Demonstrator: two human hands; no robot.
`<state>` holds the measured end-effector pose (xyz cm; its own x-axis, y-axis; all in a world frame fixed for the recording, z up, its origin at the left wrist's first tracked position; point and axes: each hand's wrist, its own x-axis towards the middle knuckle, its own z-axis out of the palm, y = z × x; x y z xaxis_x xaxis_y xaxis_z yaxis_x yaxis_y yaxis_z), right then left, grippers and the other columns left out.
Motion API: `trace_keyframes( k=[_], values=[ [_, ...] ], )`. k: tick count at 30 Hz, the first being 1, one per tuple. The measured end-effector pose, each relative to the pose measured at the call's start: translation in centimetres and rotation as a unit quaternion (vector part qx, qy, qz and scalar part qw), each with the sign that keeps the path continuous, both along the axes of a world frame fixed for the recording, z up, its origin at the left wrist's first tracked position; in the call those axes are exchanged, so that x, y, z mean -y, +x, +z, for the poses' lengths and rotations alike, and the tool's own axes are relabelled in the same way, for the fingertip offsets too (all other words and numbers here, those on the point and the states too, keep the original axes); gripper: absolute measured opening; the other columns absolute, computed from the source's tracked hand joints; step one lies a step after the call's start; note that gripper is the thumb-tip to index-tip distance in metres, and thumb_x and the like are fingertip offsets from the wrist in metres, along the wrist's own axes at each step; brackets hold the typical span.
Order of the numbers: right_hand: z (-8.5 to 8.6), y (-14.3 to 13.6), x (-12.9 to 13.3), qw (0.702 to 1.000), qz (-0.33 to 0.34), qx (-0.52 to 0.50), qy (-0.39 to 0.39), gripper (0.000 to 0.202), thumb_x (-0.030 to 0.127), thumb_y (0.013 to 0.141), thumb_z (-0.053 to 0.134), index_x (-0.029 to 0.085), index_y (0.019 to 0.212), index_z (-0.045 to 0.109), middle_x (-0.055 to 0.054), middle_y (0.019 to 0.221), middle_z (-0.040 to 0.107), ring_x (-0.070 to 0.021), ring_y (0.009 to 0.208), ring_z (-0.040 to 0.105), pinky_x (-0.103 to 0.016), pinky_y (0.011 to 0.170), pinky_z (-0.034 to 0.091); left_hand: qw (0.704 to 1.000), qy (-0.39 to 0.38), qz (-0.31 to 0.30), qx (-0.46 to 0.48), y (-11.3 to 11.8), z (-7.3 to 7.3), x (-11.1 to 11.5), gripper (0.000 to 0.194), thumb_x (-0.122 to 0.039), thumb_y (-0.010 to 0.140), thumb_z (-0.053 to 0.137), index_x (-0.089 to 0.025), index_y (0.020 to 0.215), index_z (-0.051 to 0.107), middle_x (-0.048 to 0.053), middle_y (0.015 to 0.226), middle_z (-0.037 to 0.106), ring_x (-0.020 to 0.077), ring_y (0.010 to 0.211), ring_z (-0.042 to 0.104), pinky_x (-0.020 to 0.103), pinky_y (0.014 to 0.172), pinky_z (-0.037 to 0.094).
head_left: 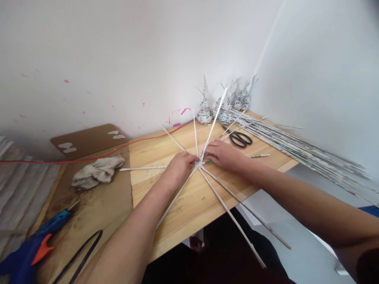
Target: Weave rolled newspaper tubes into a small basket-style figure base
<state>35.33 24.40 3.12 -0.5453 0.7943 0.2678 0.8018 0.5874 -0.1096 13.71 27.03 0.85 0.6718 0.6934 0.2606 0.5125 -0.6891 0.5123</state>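
Several thin rolled-paper sticks fan out like spokes from a woven paper centre [199,163] on the wooden table [174,232]. My left hand [181,167] pinches the left side of that centre, its fingertips pressed close to the crossing. On the other side my right hand [219,154] has its fingers curled round the sticks near the centre. One white paper stick [215,118] rises at a slant between the hands. Two long paper sticks [231,215] reach past the table's near edge. The fingertips partly cover the crossing.
Black-handled scissors [240,138] lie right of centre, near a bundle of paper sticks [290,142]. Woven paper gourds [205,112] stand by the wall. At the left are a blue glue gun [38,240], a crumpled cloth [97,172], a cardboard piece [89,145] and a red cord [142,139].
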Motion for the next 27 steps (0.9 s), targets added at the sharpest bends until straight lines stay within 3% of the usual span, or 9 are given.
trace_keyframes(
  k=[6,11,16,21,27],
  values=[
    [0.3,-0.2,-0.2,0.999,-0.019,0.03,-0.01,0.015,0.021,0.088,0.055,0.014,0.089,0.068,-0.012,0.093,0.067,-0.0237,0.092,0.057,-0.035,0.087,0.04,1.0,0.006,0.001,-0.008,-0.1,0.1,0.0,0.027,-0.01,0.086,0.054,-0.02,0.101,0.073,0.006,0.092,0.069,0.0194,0.088,0.061,0.033,0.085,0.049],
    [1.3,-0.9,0.4,0.993,-0.065,0.015,-0.096,0.013,0.021,0.082,0.058,0.015,0.084,0.069,-0.008,0.085,0.07,-0.0217,0.085,0.06,-0.03,0.078,0.041,1.0,0.001,0.005,-0.019,0.0,0.1,0.0,0.026,-0.011,0.086,0.053,-0.02,0.101,0.073,0.006,0.093,0.069,0.0199,0.092,0.062,0.034,0.088,0.048],
    [2.3,-1.4,0.8,0.969,-0.153,-0.038,-0.19,0.015,0.023,0.079,0.06,0.016,0.089,0.069,-0.005,0.082,0.072,-0.0174,0.075,0.062,-0.024,0.065,0.039,1.0,0.001,0.011,-0.022,0.1,0.3,0.1,0.027,-0.01,0.085,0.053,-0.02,0.101,0.073,0.006,0.094,0.07,0.0208,0.091,0.061,0.035,0.088,0.048],
    [3.1,-1.2,0.2,0.947,-0.161,-0.074,-0.267,0.018,0.02,0.075,0.061,0.018,0.089,0.073,-0.002,0.08,0.072,-0.0154,0.075,0.063,-0.02,0.062,0.04,1.0,-0.01,0.005,-0.009,0.0,0.7,0.3,0.025,-0.009,0.084,0.055,-0.018,0.099,0.072,0.006,0.097,0.071,0.0199,0.092,0.061,0.033,0.089,0.048],
    [3.6,-1.3,-0.5,0.916,-0.208,-0.114,-0.324,0.013,0.027,0.071,0.066,0.016,0.074,0.073,0.001,0.061,0.065,-0.0124,0.059,0.058,-0.02,0.053,0.038,0.999,-0.041,0.003,0.012,-0.1,0.9,0.1,0.014,-0.016,0.08,0.065,-0.019,0.093,0.071,0.003,0.093,0.072,0.0181,0.088,0.063,0.03,0.084,0.048]
  ],
)
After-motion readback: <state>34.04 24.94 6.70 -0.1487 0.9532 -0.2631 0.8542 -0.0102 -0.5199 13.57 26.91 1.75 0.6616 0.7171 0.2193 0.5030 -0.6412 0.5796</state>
